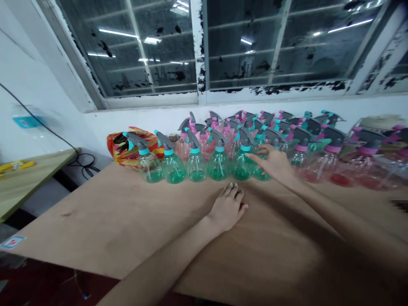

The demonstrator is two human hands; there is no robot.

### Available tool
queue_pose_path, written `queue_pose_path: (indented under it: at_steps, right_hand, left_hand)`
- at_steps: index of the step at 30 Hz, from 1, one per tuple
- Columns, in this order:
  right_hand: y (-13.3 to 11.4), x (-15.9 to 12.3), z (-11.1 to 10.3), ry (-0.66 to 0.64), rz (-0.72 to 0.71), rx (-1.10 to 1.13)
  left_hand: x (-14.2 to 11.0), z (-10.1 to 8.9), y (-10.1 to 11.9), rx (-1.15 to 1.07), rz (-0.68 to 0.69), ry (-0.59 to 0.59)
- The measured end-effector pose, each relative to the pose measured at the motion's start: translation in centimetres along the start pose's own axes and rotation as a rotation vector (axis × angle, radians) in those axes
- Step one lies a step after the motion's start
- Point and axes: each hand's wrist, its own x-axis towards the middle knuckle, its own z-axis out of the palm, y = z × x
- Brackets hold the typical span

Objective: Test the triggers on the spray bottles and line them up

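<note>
Left hand [226, 208]: empty, palm down on surface [95, 225], fingers loosely spread. Right hand [274, 163]: part open at green spray bottles [218, 163], contact unclear. Bottles rowed along wall [105, 123]; pink-collared bottles [339, 165] right, printed bag [123, 155] left.

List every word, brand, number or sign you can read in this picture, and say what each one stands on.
No text reads clearly.
Bright bag: dark marks, perhaps lettering, too blurred to read.
Sticker on the table corner: red marks inside a blue border, too small to read.
Spray bottles: no readable labels.
</note>
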Motion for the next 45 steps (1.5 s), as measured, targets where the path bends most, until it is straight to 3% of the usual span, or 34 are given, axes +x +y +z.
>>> queue_pose_path:
  at_steps: [6,12,18,23,27,29,34,40,45]
  right_hand:
    - [-0.6,1.0,2.3,-0.019,-0.007,-0.172]
    - [-1.6,0.4,2.0,-0.032,-0.029,-0.336]
    - [-1.7,-2.0,0.1,-0.052,-0.075,-0.407]
    - [-1.0,-5.6,-2.9,-0.104,-0.173,-0.451]
    - [0.2,-8.7,-6.5,-0.121,-0.278,-0.460]
    - [0.7,-10.0,-8.3,-0.137,-0.284,-0.406]
    - [2.2,-11.0,-10.6,-0.294,-0.082,-0.049]
    - [2.5,-9.5,-8.6,-0.309,-0.153,0.543]
    - [0.4,-8.5,-7.8,-0.322,-0.128,0.606]
  left_hand:
    - [-0.1,-0.4,0.1,0.007,-0.029,0.001]
    - [0.1,-1.1,0.3,0.042,-0.199,0.032]
    - [0.4,-1.8,0.1,0.091,-0.340,0.037]
    - [0.3,-1.7,0.2,0.109,-0.319,0.025]
    - [0.2,-1.3,0.4,0.100,-0.223,0.007]
    - [0.1,-1.1,0.5,0.095,-0.172,0.000]
    - [0.2,-0.7,0.7,0.088,-0.133,-0.004]
    - [0.1,-0.8,0.5,0.078,-0.099,0.062]
    - [-0.1,-0.2,0.2,0.117,-0.076,0.097]
